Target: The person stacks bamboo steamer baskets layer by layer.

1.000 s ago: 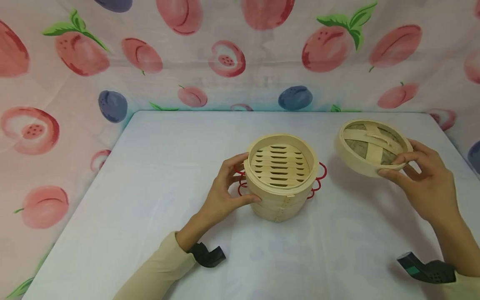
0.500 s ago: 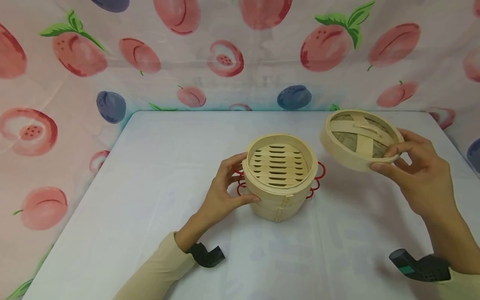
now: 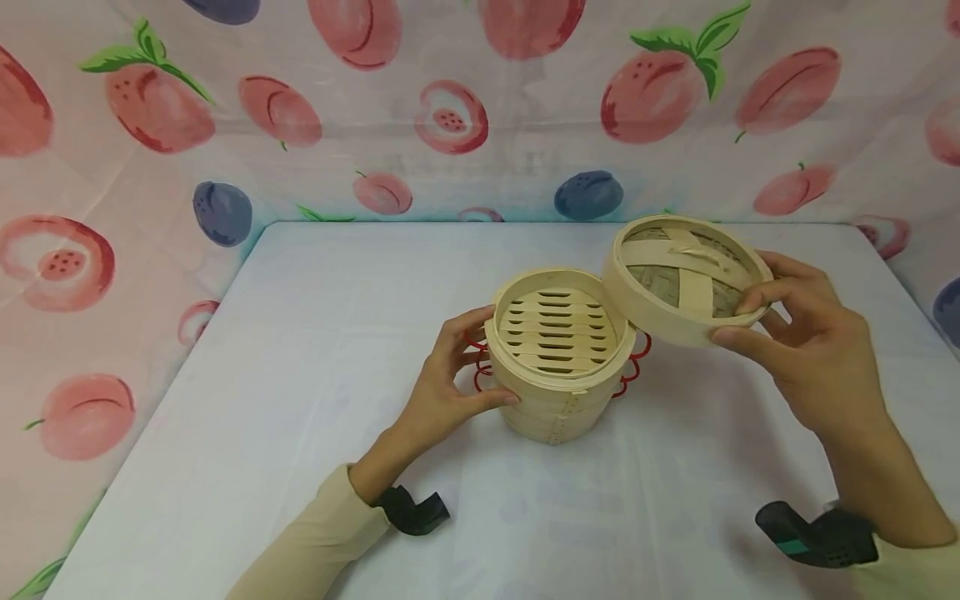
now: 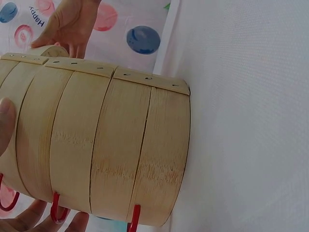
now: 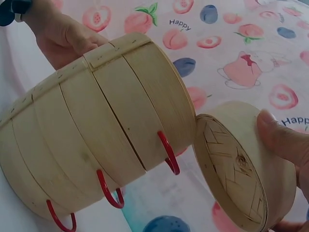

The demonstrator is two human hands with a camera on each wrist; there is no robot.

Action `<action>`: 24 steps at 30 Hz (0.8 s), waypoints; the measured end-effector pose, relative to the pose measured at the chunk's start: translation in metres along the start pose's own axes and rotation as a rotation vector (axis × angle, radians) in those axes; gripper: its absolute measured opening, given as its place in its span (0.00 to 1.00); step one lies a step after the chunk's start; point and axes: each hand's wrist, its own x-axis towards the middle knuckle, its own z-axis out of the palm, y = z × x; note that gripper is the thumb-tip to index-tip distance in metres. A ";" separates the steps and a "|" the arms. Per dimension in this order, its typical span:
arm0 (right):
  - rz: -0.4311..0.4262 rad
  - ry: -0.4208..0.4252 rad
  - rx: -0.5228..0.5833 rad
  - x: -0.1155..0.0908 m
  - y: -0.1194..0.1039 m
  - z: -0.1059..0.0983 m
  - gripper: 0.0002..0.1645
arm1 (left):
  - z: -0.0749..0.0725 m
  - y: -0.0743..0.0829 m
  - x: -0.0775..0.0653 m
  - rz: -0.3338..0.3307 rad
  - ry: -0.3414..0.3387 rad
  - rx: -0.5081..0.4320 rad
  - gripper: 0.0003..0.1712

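Note:
A stack of bamboo steamer baskets (image 3: 558, 400) stands upright on the white table, its slatted top tier uncovered. Red loop handles (image 5: 110, 191) stick out from its sides. My left hand (image 3: 450, 379) grips the stack's left side, thumb at the front and fingers round behind. In my right hand (image 3: 813, 342) is the round bamboo lid (image 3: 693, 275), pinched at its right rim between thumb and fingers. The lid tilts, and its left edge overlaps the stack's upper right rim in the head view. Its woven underside (image 5: 231, 169) shows in the right wrist view.
The white-covered table (image 3: 337, 333) spreads around the stack. Behind and to the left hangs a fruit-print cloth (image 3: 525, 108). Black devices are strapped to both wrists, one on the left wrist (image 3: 412, 510) and one on the right wrist (image 3: 817, 533).
The right hand has carried the lid leftward, from well right of the stack to its upper right rim. My left hand and the stack have stayed in place.

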 end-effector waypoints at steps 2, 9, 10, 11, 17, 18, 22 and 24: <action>-0.001 -0.011 -0.003 0.000 -0.002 0.002 0.16 | 0.000 0.000 0.000 0.001 0.000 -0.002 0.54; 0.010 -0.037 -0.031 0.003 -0.005 0.012 0.17 | 0.001 0.000 0.000 -0.001 0.004 -0.002 0.54; 0.017 -0.039 -0.069 0.003 -0.005 0.013 0.17 | 0.001 -0.001 0.000 -0.001 0.005 -0.003 0.54; 0.022 -0.043 -0.101 0.003 -0.006 0.014 0.17 | 0.001 -0.001 0.000 -0.001 0.006 -0.004 0.54; 0.015 -0.054 -0.117 0.004 -0.010 0.021 0.18 | 0.001 -0.002 -0.001 -0.002 0.007 0.001 0.54; 0.010 -0.057 -0.106 0.005 -0.011 0.023 0.18 | 0.001 -0.001 -0.001 -0.003 0.006 0.003 0.54; -0.008 -0.074 -0.094 0.005 -0.015 0.030 0.18 | 0.001 0.000 0.000 -0.007 0.005 0.007 0.53; -0.012 -0.083 -0.104 0.004 -0.016 0.034 0.18 | 0.001 0.000 0.000 -0.009 0.004 0.008 0.54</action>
